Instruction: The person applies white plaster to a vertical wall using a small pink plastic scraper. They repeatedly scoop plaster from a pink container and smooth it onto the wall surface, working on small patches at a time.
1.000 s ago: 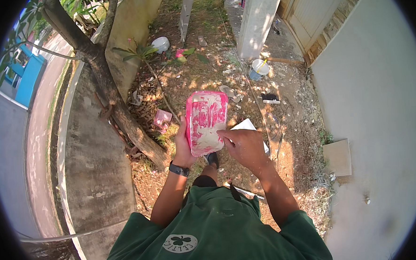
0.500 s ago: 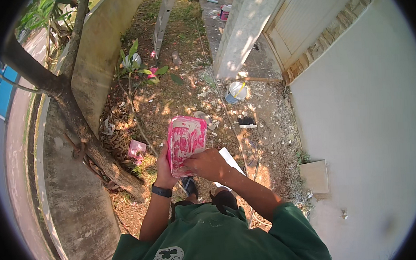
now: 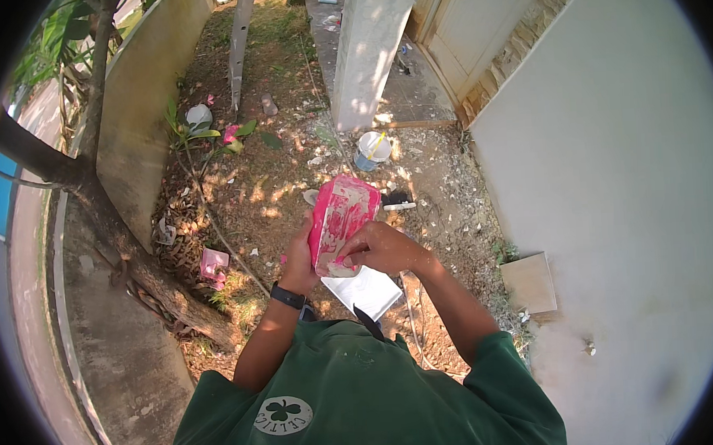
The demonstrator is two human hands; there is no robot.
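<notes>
My left hand (image 3: 299,258) grips a pink plastic tray (image 3: 344,207) by its left side, fingers wrapped round it. The tray is tilted and smeared with dried grey material, pink showing through in patches. My right hand (image 3: 382,247) has its fingers curled against the inside of the tray’s near end; whether they pinch a small piece there I cannot make out. Below the tray a white flat sheet (image 3: 364,294) lies on the ground.
Ahead are a white bucket (image 3: 373,153), a black brush (image 3: 396,200), a ladder (image 3: 240,47) and a pale pillar (image 3: 364,57). A tree trunk (image 3: 131,234) and boundary wall (image 3: 121,114) stand left; a grey wall (image 3: 605,193) and leaning tile (image 3: 527,284) are right.
The view has shifted. The tray, held in both hands, has turned and now tilts further. My right fingers have moved over its near end; more of the white sheet shows.
</notes>
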